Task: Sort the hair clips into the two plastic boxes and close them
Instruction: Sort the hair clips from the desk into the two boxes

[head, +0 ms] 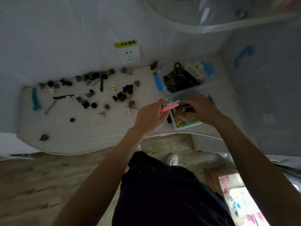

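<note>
I count two boxes: near box, far box. My left hand grips one pink clip; right hand pinches one dark clip.

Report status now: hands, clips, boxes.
Left hand grips pink clips. Right hand pinches dark clip over near box. Many loose clips remain.

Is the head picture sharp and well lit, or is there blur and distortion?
Head view: dim overall; wide-angle bending curves the table edge; the small dark clips look soft; the left hand with the pink clip is slightly blurred.
</note>
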`<state>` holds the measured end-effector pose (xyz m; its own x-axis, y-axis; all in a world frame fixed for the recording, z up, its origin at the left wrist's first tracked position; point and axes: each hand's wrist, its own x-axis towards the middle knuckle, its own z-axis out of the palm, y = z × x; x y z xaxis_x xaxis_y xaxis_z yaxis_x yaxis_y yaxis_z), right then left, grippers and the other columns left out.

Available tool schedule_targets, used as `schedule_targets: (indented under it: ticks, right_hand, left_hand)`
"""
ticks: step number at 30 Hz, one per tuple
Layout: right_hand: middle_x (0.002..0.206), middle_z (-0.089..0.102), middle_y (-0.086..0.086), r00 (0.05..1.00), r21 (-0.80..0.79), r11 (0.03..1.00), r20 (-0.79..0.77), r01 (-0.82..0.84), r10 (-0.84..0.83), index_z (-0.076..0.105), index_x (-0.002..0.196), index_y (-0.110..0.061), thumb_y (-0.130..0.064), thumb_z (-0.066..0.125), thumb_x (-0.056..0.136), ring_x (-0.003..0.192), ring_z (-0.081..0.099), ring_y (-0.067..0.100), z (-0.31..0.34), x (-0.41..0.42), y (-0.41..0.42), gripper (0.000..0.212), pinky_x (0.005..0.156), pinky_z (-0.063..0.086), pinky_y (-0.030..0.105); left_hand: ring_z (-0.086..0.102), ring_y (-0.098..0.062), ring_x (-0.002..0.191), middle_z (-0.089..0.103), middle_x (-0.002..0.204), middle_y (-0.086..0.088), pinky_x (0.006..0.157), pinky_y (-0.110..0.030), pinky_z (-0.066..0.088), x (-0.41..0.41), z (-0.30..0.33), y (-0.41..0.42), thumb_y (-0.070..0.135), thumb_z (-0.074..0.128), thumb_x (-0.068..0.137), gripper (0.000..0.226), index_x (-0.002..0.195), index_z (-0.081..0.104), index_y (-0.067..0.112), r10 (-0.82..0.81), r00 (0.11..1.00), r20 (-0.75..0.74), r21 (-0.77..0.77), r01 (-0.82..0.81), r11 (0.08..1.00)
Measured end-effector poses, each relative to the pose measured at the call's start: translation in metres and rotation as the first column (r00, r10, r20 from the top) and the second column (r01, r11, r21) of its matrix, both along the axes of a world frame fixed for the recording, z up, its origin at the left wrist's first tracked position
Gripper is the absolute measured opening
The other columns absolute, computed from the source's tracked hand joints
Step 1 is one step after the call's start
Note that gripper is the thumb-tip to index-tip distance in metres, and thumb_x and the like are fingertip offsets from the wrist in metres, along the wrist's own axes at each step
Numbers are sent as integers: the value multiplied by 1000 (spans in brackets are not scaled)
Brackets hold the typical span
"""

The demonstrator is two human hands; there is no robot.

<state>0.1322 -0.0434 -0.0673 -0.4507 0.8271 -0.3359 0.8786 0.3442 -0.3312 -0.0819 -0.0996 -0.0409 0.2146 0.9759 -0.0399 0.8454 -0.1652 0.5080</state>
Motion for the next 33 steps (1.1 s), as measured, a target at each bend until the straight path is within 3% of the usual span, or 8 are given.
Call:
schedule_targets:
  ticks: [4, 7, 12, 15, 18, 23, 26, 33]
  right_hand:
    - [111, 63, 22, 998, 215, 975, -8, 58, -58, 62, 113, -4, -1, 60, 72, 102, 55, 40, -6, 21, -12, 41, 88, 46, 45]
    - [93, 68, 16, 995, 410, 906, -26, 101, -99, 68, 90, -6, -9, 55, 72, 90, 61, 36, -7, 39, -32, 23, 82, 47, 39]
    - [102, 67, 13, 975, 347, 911, -57, 222, -215, 69, 94, -8, -7, 65, 74, 102, 57, 38, -8, 53, -57, 21, 89, 44, 43]
    - [100, 67, 14, 972, 348, 907, -92, 235, -217, 69, 95, -8, -10, 60, 73, 100, 57, 40, -7, 54, -60, 24, 89, 45, 46]
    - [99, 66, 15, 977, 361, 908, -63, 214, -206, 68, 94, -7, -13, 57, 73, 99, 58, 39, -4, 51, -61, 24, 88, 45, 45]
    - [96, 67, 15, 960, 378, 896, -238, 233, -150, 65, 99, -6, -18, 46, 82, 94, 60, 35, 14, 19, -65, 29, 83, 47, 41]
    - [90, 69, 11, 942, 389, 903, -331, 182, -47, 66, 98, -9, -20, 42, 85, 84, 63, 31, 26, -23, -65, 29, 75, 50, 34]
    - [104, 66, 9, 923, 237, 971, -362, -42, 128, 63, 108, -11, -14, 49, 88, 95, 60, 27, 7, -171, -57, 25, 81, 52, 37]
  left_hand:
    - [51, -14, 61, 57, 92, -1, 53, -29, 38, 34, 12, 11, 25, 44, 90, 42, 129, 34, 14, -6, 1000, 29, -96, 9, 995]
    - [52, -27, 76, 54, 112, -16, 63, -33, 37, 64, 14, 19, 18, 41, 93, 42, 132, 31, 5, -110, 982, -154, -94, 96, 991]
    - [54, -35, 108, 45, 130, -19, 85, -40, 44, 98, -15, 30, 12, 47, 94, 47, 138, 31, 4, -237, 909, -343, -104, 214, 971]
    - [53, -31, 113, 49, 129, -14, 91, -39, 45, 94, -27, 33, 25, 62, 86, 60, 137, 35, 9, -198, 942, -271, -171, 156, 973]
    - [49, -27, 118, 51, 129, -11, 96, -39, 45, 83, -30, 28, 37, 60, 86, 55, 133, 43, 12, -143, 977, -158, -128, 123, 984]
    - [58, -18, 100, 67, 107, -5, 83, -27, 45, 27, -17, -2, 28, 48, 94, 30, 117, 60, 14, -159, 987, 10, 234, 153, 960]
    - [59, -12, 87, 70, 94, -1, 76, -21, 44, -30, -18, -24, 17, 49, 92, 22, 107, 65, 13, -35, 994, 101, 414, -9, 910]
    - [59, -20, 94, 67, 103, -4, 79, -33, 50, -203, -37, -60, 15, 48, 90, 28, 116, 59, 13, 420, 898, 134, 261, -441, 859]
